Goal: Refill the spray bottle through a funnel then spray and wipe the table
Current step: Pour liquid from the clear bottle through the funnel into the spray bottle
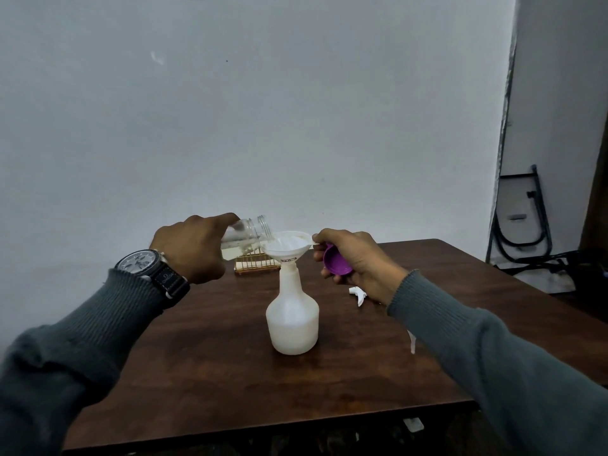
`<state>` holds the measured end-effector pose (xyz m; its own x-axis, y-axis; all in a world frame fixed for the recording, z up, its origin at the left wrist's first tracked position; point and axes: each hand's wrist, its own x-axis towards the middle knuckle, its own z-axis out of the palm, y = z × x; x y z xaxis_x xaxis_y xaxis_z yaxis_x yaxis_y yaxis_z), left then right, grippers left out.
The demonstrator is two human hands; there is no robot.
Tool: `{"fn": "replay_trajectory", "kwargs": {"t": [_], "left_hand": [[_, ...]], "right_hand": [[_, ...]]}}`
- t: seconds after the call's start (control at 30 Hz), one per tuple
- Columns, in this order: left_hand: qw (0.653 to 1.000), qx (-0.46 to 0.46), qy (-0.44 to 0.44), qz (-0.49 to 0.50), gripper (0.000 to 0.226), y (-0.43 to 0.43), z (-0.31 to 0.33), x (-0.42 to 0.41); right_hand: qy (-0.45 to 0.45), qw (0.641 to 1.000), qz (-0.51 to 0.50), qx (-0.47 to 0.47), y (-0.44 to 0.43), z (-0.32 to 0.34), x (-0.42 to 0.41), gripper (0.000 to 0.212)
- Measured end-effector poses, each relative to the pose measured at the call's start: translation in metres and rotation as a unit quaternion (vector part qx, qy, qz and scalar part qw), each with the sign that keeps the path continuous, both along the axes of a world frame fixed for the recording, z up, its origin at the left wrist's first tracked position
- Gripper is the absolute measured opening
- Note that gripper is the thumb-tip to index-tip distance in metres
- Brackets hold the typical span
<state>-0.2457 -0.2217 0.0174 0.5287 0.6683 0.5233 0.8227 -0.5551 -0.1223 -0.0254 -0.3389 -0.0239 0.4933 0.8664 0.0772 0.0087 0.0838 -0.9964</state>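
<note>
The bottle (292, 319) stood on the surface (230, 373), funnel (288, 246) in its neck. The left fingers (227, 218) gripped a jar (246, 236) tilted over it; the right fingers (324, 273) pinched the funnel tab and held a purple cap (335, 261). A rack (253, 263) stood behind, a sprayer (358, 294) beside the right wrist. Surface dark wood; wall (263, 110) white.

Dim, flat, bluish light with soft shadows; wide-angle bending at the edges, slight overall softness.
</note>
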Motion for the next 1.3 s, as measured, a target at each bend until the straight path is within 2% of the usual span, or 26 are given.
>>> {"fn": "replay_trajectory", "kwargs": {"t": [1.3], "left_hand": [[1.000,0.020,0.015,-0.003,0.062,-0.0018,0.0032,-0.0003]], "right_hand": [[0.004,1.000,0.004,0.007,-0.0011,-0.0011,-0.0008,0.015]]}}
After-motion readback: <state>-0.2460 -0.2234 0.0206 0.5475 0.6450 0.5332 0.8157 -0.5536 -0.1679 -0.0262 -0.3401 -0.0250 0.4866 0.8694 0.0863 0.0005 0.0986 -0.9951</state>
